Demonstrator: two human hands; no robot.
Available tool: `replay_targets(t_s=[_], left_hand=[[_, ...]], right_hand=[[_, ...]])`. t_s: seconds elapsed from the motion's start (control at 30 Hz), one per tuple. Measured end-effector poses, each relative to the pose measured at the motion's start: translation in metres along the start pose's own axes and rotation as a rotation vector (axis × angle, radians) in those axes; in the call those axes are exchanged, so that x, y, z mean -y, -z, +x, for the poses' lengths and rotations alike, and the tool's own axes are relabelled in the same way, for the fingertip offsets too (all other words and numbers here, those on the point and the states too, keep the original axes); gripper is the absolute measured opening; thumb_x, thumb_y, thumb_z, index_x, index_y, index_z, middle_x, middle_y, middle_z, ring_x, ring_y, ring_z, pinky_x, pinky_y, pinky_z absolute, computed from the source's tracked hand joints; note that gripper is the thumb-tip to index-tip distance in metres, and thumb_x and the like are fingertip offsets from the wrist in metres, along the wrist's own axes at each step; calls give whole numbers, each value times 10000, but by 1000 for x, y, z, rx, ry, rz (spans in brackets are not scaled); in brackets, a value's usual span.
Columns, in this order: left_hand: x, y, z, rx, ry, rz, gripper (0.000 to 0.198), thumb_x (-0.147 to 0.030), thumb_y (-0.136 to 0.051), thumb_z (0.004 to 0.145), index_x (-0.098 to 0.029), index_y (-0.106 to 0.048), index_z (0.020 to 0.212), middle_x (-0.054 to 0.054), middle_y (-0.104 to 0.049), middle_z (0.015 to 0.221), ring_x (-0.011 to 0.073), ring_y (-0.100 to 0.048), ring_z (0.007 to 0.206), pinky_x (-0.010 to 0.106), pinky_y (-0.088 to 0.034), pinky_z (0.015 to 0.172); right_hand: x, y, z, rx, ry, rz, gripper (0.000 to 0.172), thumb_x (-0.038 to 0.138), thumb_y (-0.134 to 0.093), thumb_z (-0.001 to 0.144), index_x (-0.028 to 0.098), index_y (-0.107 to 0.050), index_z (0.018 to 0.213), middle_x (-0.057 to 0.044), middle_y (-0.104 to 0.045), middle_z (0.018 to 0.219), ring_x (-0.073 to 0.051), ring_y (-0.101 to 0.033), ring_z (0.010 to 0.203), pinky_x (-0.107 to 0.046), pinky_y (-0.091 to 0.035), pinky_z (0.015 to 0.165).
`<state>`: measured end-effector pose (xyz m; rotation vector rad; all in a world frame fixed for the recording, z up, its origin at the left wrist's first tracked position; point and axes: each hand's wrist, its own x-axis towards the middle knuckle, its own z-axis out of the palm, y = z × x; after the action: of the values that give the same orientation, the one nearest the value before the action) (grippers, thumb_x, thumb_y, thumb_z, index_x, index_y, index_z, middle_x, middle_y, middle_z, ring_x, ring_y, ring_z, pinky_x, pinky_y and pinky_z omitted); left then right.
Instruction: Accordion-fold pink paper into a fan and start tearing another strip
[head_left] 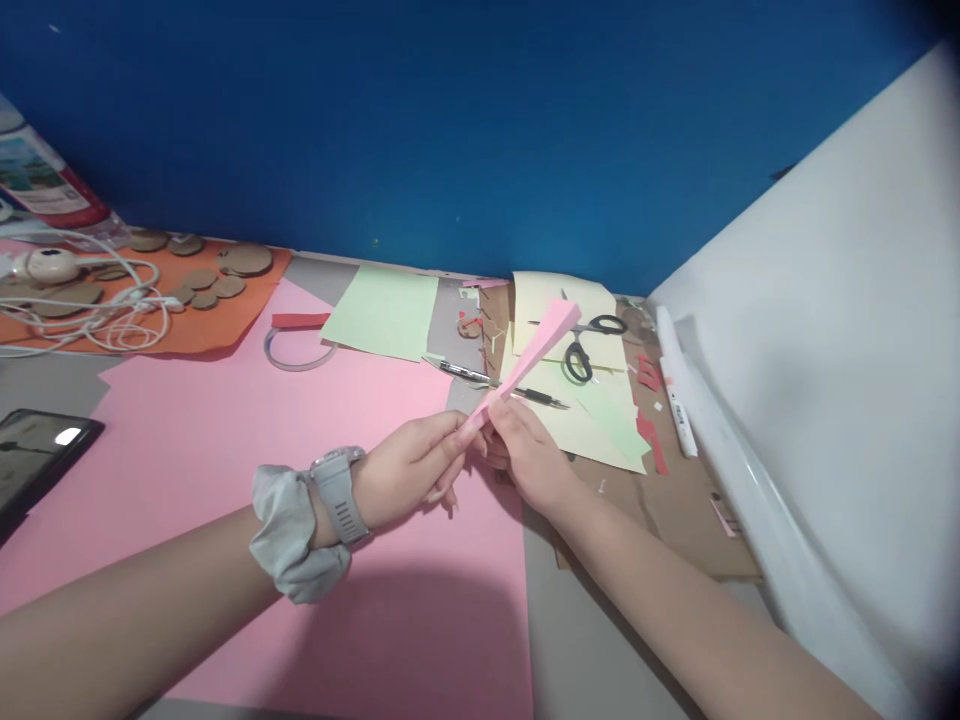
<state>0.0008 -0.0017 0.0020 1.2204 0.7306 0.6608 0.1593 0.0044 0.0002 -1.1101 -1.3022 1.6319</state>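
A narrow pink paper strip (pixel 541 342) is pinched between both hands and points up and to the right, its far end wider than the held part. My left hand (pixel 420 455), with a watch and a grey scrunchie at the wrist, is closed on the strip's lower end. Just beside it, my right hand (pixel 529 450) grips the strip between thumb and fingers. Below the hands lies a large pink paper sheet (pixel 337 590). Behind them rests a black pen (pixel 465 372). Black-handled scissors (pixel 579 360) lie beyond the strip on pale paper.
Cardboard (pixel 675 530) with red scraps is at the right, near a white marker (pixel 681 420). A green sheet (pixel 386 310) lies at the back. Leftward are orange paper (pixel 247 310) with cardboard discs, tangled earphones (pixel 135 300), a phone (pixel 41 460) and a bottle (pixel 52 180). A blue wall (pixel 420 120) stands behind.
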Motion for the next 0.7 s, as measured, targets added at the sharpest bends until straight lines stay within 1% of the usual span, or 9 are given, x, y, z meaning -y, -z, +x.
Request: replay_targets(t_s=[0.07,0.17,0.27,0.4,0.47,0.5,0.6,0.67,0.7], left_hand=[[-1,0,0,-6,-2,32,313,-440,-347,933,-187,-464,792,-116,-312,436,51,-332,359,321,-586,533],[-2,-1,0,-12,-3,81,322,-444,-331,935,-190,-453,778,-108,-301,441,62,-363,385,297,-583,523],[-2,-2,0,-6,7,99,328,-451,-322,935,-195,-437,764,-105,-296,441,64,-360,393,281,-576,517],[-2,-1,-2,10,15,98,321,-457,-353,925,-195,-438,761,-105,-309,437,62,-343,391,287,-566,530],[-1,0,-2,21,19,46,319,-455,-364,923,-188,-452,772,-97,-357,445,61,-370,379,283,-549,516],[-1,1,-1,34,22,-6,336,-465,-351,924,-182,-463,781,-83,-403,462,68,-412,384,283,-538,504],[0,6,2,94,60,-181,400,-499,-310,921,-159,-497,826,-9,-544,563,130,-565,467,304,-524,481],[0,7,4,106,96,-228,375,-493,-357,909,-154,-499,832,6,-568,584,151,-595,492,311,-522,473],[0,6,4,86,97,-217,344,-477,-397,901,-156,-492,819,-2,-564,573,145,-590,483,304,-518,469]], right_hand=[[1,0,-1,-28,-3,-58,454,560,-389,893,195,-432,626,92,-201,460,-63,-152,397,-244,-149,400],[2,-2,-2,-63,15,-99,466,554,-382,898,196,-405,602,92,-192,458,-60,-157,390,-245,-159,401],[3,-4,-2,-88,21,-102,469,541,-381,905,194,-400,589,90,-206,454,-59,-178,385,-242,-175,401],[4,-5,-2,-86,-8,-64,459,518,-389,909,193,-409,586,89,-222,447,-61,-182,385,-240,-180,399],[4,-5,-2,-72,-7,-36,450,509,-393,910,191,-425,593,87,-237,447,-62,-185,385,-237,-182,397],[3,-4,-2,-54,-10,-19,446,509,-393,910,191,-435,601,85,-248,448,-62,-191,384,-235,-184,396],[0,-3,-2,66,-19,61,428,531,-382,906,196,-467,652,79,-301,455,-66,-238,379,-226,-206,387],[-3,-3,-2,97,0,102,411,555,-394,890,203,-479,695,72,-340,474,-73,-283,389,-222,-237,388],[-3,-2,-1,78,22,113,408,568,-406,878,205,-477,706,71,-346,486,-75,-296,398,-222,-248,391]])
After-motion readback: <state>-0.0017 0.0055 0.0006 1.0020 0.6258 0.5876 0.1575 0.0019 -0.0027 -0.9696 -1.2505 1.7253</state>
